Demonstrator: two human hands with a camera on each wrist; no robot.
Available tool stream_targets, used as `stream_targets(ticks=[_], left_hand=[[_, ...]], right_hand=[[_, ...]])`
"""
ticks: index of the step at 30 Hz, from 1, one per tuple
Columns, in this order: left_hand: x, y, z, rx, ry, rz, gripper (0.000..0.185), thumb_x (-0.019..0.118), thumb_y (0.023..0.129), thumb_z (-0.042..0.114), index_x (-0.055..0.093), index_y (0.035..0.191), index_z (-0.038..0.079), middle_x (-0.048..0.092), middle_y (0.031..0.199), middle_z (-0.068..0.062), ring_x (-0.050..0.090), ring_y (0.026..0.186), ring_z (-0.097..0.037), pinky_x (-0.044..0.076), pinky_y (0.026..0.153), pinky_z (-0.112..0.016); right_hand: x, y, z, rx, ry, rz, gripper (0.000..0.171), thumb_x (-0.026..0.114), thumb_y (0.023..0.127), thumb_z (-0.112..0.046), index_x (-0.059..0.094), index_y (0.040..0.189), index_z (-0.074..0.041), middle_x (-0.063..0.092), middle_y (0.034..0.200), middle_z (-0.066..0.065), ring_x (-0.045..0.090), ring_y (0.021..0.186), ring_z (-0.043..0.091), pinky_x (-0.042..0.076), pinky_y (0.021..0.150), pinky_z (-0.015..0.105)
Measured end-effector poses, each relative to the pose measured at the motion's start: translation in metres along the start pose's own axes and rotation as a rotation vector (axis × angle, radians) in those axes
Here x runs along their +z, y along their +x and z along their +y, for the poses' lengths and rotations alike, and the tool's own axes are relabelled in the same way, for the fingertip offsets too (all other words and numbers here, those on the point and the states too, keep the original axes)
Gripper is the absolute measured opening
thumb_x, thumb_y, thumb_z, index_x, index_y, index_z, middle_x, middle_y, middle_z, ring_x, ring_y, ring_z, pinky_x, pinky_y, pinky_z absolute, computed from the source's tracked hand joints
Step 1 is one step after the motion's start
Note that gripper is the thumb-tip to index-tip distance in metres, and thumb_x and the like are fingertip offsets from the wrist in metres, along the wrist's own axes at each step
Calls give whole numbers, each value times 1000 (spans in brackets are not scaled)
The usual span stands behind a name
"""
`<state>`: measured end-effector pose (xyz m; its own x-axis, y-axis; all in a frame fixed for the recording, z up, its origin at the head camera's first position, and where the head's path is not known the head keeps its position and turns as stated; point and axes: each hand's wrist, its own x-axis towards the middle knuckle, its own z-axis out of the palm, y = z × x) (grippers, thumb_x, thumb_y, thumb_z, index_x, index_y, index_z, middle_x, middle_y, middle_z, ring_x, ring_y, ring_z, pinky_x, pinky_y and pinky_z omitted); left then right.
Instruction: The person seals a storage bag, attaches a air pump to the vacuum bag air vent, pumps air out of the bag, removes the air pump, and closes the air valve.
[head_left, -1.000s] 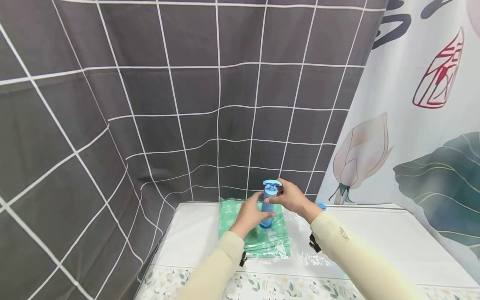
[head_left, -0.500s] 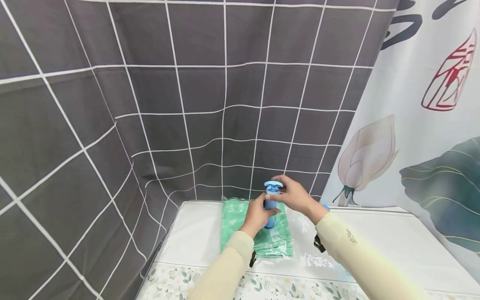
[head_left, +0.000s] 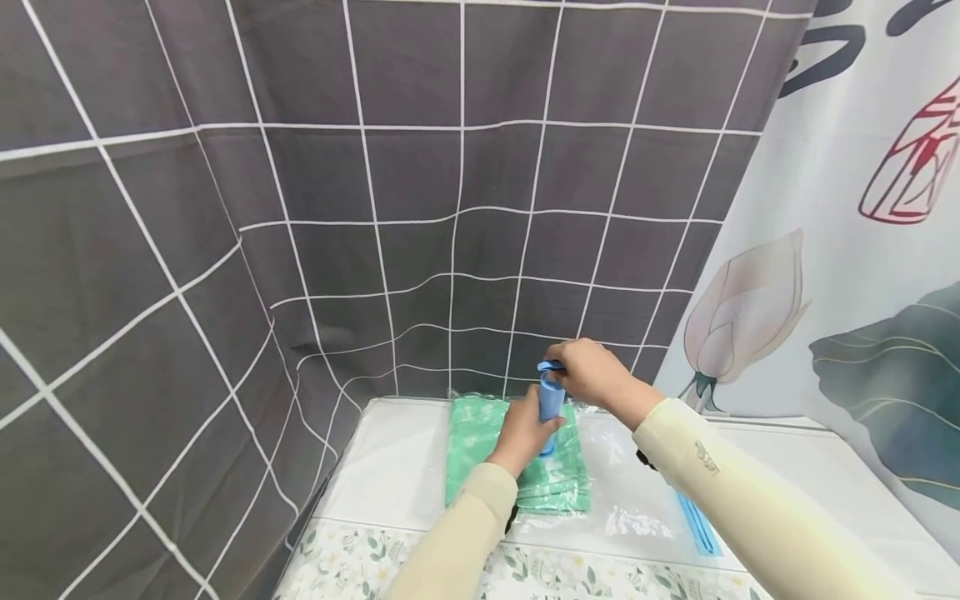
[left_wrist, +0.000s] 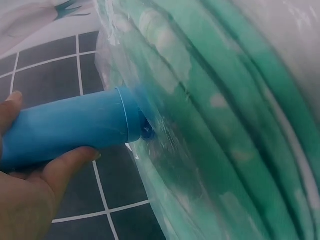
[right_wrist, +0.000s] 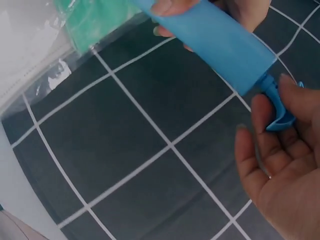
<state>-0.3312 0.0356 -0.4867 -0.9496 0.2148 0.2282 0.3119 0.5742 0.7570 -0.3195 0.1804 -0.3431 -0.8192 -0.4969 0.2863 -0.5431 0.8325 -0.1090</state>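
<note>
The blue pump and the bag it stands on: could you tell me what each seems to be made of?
The blue pump looks like smooth, matte moulded plastic: an even colour and a crisp rim at its base. The bag appears to be thin clear plastic film: it shows glare and wrinkles, and the green cloth shows through. The cloth seems a soft, folded woven fabric with pale blotches.

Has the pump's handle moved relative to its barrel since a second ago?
Yes. The right hand has pushed the handle down closer to the blue pump barrel, whose base stays on the vacuum bag.
</note>
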Motion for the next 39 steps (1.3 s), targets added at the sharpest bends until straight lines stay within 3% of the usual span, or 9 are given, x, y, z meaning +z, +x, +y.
stream_targets(ticks=[5, 14, 18, 22, 31, 35, 39], left_hand=[[3, 0, 2, 7, 7, 13, 63, 87, 102, 24, 58, 153, 0, 80, 136, -23, 80, 124, -40, 66, 108, -56], [6, -3, 3, 78, 40, 85, 62, 93, 96, 17, 61, 145, -4, 83, 124, -26, 84, 113, -41, 70, 100, -54], [7, 1, 5, 82, 30, 90, 64, 93, 95, 13, 60, 146, -6, 82, 125, -27, 83, 115, -42, 70, 101, -54], [8, 2, 5, 74, 39, 98, 68, 95, 93, 12, 59, 147, -7, 81, 125, -28, 83, 115, -42, 70, 102, -54], [9, 0, 2, 61, 48, 73, 65, 93, 96, 13, 58, 148, -5, 81, 126, -26, 81, 116, -41, 69, 101, -55], [9, 1, 2, 61, 62, 60, 65, 92, 96, 13, 58, 148, -4, 80, 126, -26, 81, 117, -41, 69, 101, -54], [11, 1, 0, 53, 79, 64, 65, 93, 96, 13, 58, 149, -3, 81, 125, -25, 82, 116, -40, 69, 100, -53]], right_hand=[[-21, 1, 4, -27, 40, 79, 14, 80, 104, -6, 82, 116, 0, 83, 103, 13, 78, 88, 25, 69, 82, 47], [-103, 15, -11, 7, 27, 194, 18, 75, 108, -10, 81, 120, 3, 84, 109, 18, 78, 94, 33, 66, 89, 55], [-112, 18, -15, 24, 23, 244, 21, 75, 109, -11, 80, 123, 3, 83, 115, 20, 79, 103, 38, 66, 95, 57], [-87, 16, -14, 26, 21, 273, 20, 76, 108, -10, 79, 122, 3, 83, 113, 21, 80, 105, 39, 67, 97, 58], [8, -7, 0, 31, 40, 188, 18, 80, 105, -9, 78, 119, 2, 82, 108, 17, 81, 97, 32, 70, 86, 49], [25, -12, 5, 47, 64, 184, 17, 79, 106, -8, 78, 120, 2, 82, 110, 17, 82, 100, 33, 71, 87, 47], [24, -11, 6, 37, 85, 186, 15, 79, 105, -6, 78, 118, 1, 82, 111, 18, 82, 100, 34, 71, 87, 49]])
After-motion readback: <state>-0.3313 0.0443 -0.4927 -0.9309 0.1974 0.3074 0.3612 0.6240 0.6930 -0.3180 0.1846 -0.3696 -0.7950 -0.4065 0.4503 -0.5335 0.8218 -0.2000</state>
